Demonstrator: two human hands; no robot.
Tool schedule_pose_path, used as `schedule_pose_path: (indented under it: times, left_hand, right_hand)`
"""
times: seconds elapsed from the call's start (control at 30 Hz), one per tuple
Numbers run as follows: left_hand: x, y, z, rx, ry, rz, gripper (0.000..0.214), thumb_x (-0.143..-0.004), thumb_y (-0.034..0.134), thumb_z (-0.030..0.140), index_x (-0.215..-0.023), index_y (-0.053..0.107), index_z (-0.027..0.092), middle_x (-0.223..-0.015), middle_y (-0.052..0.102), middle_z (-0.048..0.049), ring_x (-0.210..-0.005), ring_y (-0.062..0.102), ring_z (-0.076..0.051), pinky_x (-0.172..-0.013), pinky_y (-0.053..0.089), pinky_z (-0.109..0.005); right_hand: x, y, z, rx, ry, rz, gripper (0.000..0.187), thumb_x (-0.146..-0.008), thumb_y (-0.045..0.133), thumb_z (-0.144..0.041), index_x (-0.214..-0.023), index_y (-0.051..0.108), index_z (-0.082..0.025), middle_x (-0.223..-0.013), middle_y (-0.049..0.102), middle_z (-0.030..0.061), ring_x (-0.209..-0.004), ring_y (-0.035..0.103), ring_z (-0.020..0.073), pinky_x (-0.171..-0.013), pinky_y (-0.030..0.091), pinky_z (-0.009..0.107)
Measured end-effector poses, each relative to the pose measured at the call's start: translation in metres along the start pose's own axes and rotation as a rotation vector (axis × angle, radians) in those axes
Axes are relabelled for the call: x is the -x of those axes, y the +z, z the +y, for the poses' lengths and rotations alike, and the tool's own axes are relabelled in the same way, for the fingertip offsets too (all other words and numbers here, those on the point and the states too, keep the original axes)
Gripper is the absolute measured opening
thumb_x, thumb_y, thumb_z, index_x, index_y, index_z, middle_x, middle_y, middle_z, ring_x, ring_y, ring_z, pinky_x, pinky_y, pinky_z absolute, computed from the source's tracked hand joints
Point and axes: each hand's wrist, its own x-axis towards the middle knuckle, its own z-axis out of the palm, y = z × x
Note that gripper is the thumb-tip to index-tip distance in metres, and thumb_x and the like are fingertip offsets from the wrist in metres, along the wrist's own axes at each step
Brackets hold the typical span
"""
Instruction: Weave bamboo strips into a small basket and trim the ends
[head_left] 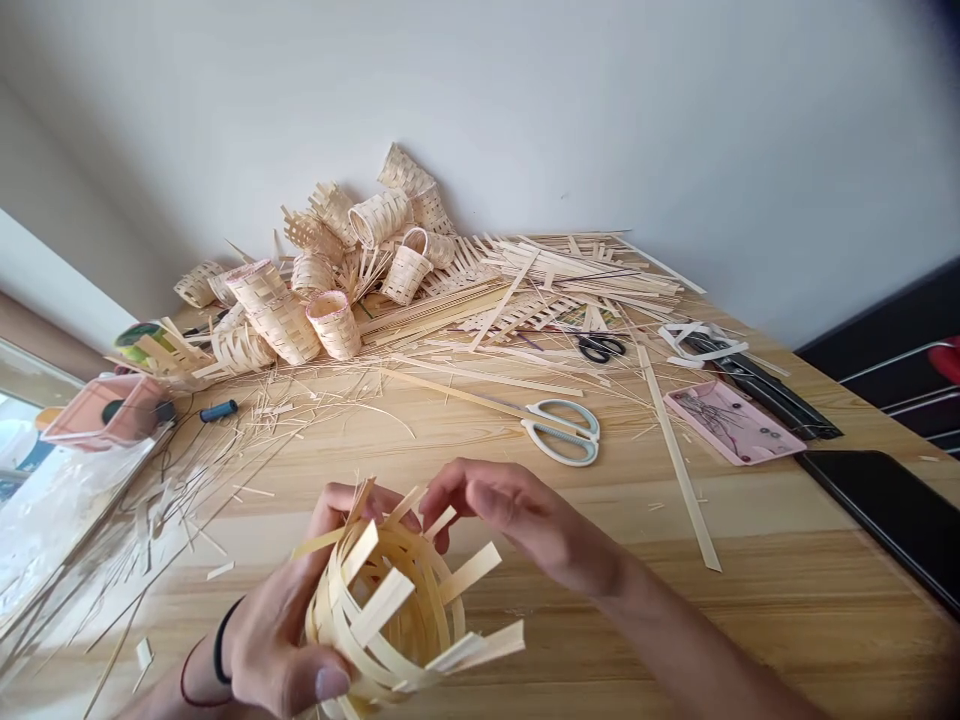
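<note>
My left hand (277,640) grips a partly woven basket (394,600) of pale wood strips, its thumb on the near side and its fingers around the far left. The basket is tilted with its opening facing me and to the right. Loose strip ends stick out around the rim. At the far rim, my right hand (517,515) has bent fingers beside an upright strip end; its thumb stands apart from them. The right fingertips are partly hidden behind that strip, so I cannot tell whether they touch it.
Finished small baskets (281,310) are heaped at the back left, beside piled wood strips (555,280). White-handled scissors (562,432) lie beyond my hands, black scissors (600,347) farther back. At right are a pink tray (735,425) and a black phone (892,520); a pink bin (112,410) stands left.
</note>
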Motion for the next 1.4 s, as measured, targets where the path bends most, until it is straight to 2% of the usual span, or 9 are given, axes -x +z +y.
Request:
schedule_pose_path:
  times: [0.13, 0.27, 0.37, 0.6, 0.83, 0.97, 1.13, 1.23, 1.4]
  left_hand:
    - [-0.004, 0.001, 0.000, -0.080, 0.047, -0.095, 0.062, -0.086, 0.071, 0.057, -0.134, 0.048, 0.026, -0.118, 0.054, -0.0126, -0.102, 0.060, -0.030, -0.089, 0.054, -0.049]
    - [-0.006, 0.000, 0.000, -0.248, 0.080, -0.182, 0.059, -0.085, 0.072, 0.045, -0.135, 0.048, 0.024, -0.115, 0.058, -0.0127, -0.099, 0.061, -0.029, -0.087, 0.053, -0.045]
    - [-0.008, 0.000, 0.000, -0.299, 0.084, -0.218, 0.062, -0.079, 0.075, 0.036, -0.133, 0.048, 0.023, -0.118, 0.060, -0.0140, -0.104, 0.063, -0.031, -0.089, 0.054, -0.045]
    - [-0.007, 0.000, -0.004, -0.428, 0.089, -0.260, 0.071, -0.071, 0.074, 0.025, -0.135, 0.044, 0.024, -0.118, 0.062, -0.0123, -0.105, 0.066, -0.031, -0.086, 0.054, -0.039]
    - [-0.005, 0.002, -0.007, -0.407, 0.121, -0.211, 0.071, -0.075, 0.077, 0.029, -0.137, 0.044, 0.025, -0.119, 0.059, -0.0128, -0.108, 0.064, -0.032, -0.089, 0.053, -0.041]
    - [-0.008, -0.002, -0.007, -0.283, 0.115, -0.167, 0.068, -0.081, 0.075, 0.035, -0.140, 0.046, 0.023, -0.125, 0.057, -0.0159, -0.111, 0.062, -0.033, -0.091, 0.055, -0.046]
    - [-0.002, -0.014, -0.012, -0.152, -0.030, -0.113, 0.070, -0.089, 0.073, 0.051, -0.145, 0.049, 0.018, -0.135, 0.056, -0.0201, -0.125, 0.059, -0.039, -0.100, 0.056, -0.052]
    - [-0.001, -0.017, -0.013, -0.198, -0.029, -0.097, 0.074, -0.089, 0.075, 0.044, -0.153, 0.046, 0.021, -0.143, 0.056, -0.0196, -0.131, 0.059, -0.039, -0.106, 0.055, -0.051]
    - [-0.011, -0.014, -0.007, -0.565, 0.053, -0.064, 0.069, -0.089, 0.075, 0.029, -0.152, 0.048, 0.023, -0.139, 0.060, -0.0170, -0.125, 0.062, -0.035, -0.105, 0.055, -0.047]
  right_hand:
    - [0.001, -0.003, -0.005, 0.183, 0.100, 0.139, 0.038, -0.090, 0.083, -0.052, -0.096, 0.077, -0.015, -0.091, 0.078, 0.0078, -0.079, 0.069, 0.0182, -0.075, 0.054, 0.030]
    - [0.002, -0.007, -0.014, 0.381, 0.272, 0.132, 0.040, -0.079, 0.090, -0.053, -0.091, 0.081, -0.015, -0.078, 0.077, 0.0052, -0.070, 0.066, 0.0177, -0.067, 0.051, 0.029]
    - [0.002, -0.006, -0.012, 0.508, 0.330, 0.126, 0.040, -0.080, 0.087, -0.054, -0.090, 0.083, -0.016, -0.075, 0.076, 0.0047, -0.068, 0.062, 0.0173, -0.060, 0.044, 0.027]
    - [0.001, -0.004, -0.001, 0.660, 0.248, 0.093, 0.009, -0.087, 0.075, -0.024, -0.085, 0.081, -0.017, -0.073, 0.071, -0.0001, -0.065, 0.055, 0.0131, -0.059, 0.039, 0.025]
    - [0.001, -0.003, -0.006, 0.651, 0.266, 0.085, 0.016, -0.088, 0.078, -0.031, -0.082, 0.076, -0.016, -0.067, 0.063, -0.0024, -0.061, 0.051, 0.0117, -0.055, 0.037, 0.024]
    - [0.001, -0.005, -0.011, 0.587, 0.170, 0.135, 0.031, -0.093, 0.077, -0.048, -0.091, 0.077, -0.017, -0.082, 0.074, 0.0027, -0.076, 0.063, 0.0173, -0.067, 0.046, 0.027]
    - [0.001, -0.008, -0.012, 0.455, -0.011, 0.212, 0.052, -0.108, 0.047, -0.063, -0.104, 0.074, -0.018, -0.102, 0.075, 0.0074, -0.099, 0.067, 0.0226, -0.090, 0.050, 0.034]
    - [0.000, -0.008, -0.011, 0.472, -0.096, 0.336, 0.047, -0.109, 0.047, -0.059, -0.103, 0.071, -0.020, -0.099, 0.072, 0.0061, -0.098, 0.066, 0.0223, -0.092, 0.049, 0.035]
    - [0.002, -0.003, -0.013, 0.615, -0.271, 0.484, 0.019, -0.105, 0.060, -0.038, -0.100, 0.069, -0.022, -0.097, 0.070, 0.0050, -0.097, 0.065, 0.0224, -0.090, 0.050, 0.036]
